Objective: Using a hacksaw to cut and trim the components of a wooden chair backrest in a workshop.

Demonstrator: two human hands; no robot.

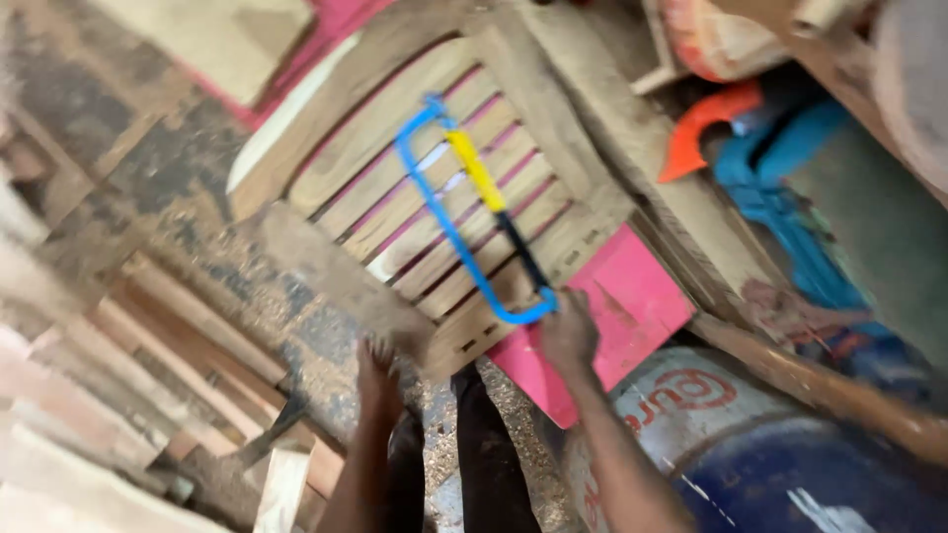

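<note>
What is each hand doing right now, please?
Left hand: open, fingers resting on the slatted wooden frame.
Right hand: closed on the blue bow saw.

White sack (691, 405) with red printed label, lower right, against a blue drum (820, 474).

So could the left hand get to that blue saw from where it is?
Probably yes. The left hand rests at the slatted wooden frame, and the blue saw lies uncovered on its slats, its near end at the right hand.
</note>
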